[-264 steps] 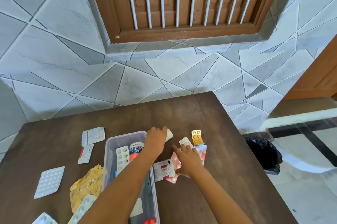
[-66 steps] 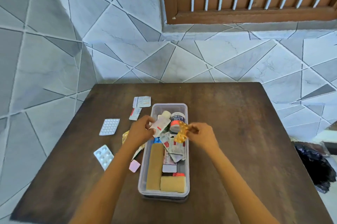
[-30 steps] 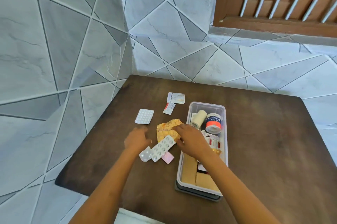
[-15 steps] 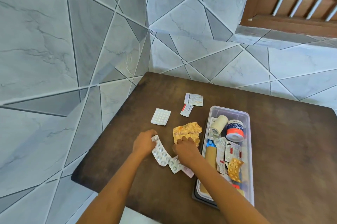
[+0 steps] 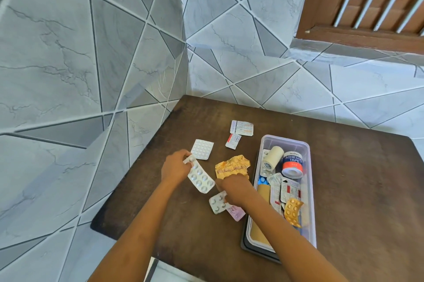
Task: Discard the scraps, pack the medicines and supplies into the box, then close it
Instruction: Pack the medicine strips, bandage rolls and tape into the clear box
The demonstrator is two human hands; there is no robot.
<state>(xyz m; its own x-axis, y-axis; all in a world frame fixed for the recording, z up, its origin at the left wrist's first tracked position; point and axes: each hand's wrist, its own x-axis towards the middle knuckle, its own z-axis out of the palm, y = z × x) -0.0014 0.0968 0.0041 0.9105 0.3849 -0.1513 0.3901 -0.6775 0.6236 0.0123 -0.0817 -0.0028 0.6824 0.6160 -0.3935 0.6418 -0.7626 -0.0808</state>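
A clear plastic box (image 5: 310,180) stands on the brown table (image 5: 358,190), holding an adhesive tape roll (image 5: 292,164), a white bandage roll (image 5: 272,158), blister strips and packets. My left hand (image 5: 174,167) pinches the top end of a long silver blister strip (image 5: 201,176). My right hand (image 5: 234,190) rests with its fingers on a small silver blister piece (image 5: 217,202), with a pink packet (image 5: 236,211) beside it. A crumpled yellow wrapper (image 5: 232,166) lies just beyond my right hand.
A white blister sheet (image 5: 202,149), a small red-and-white packet (image 5: 233,141) and a printed strip (image 5: 241,128) lie on the table's far left part. A dark lid sits under the box (image 5: 259,250). Tiled walls close the left and back sides.
My left hand has lifted the long blister strip's upper end a little. My right hand has slid down onto the small blister piece. The camera has shifted slightly.
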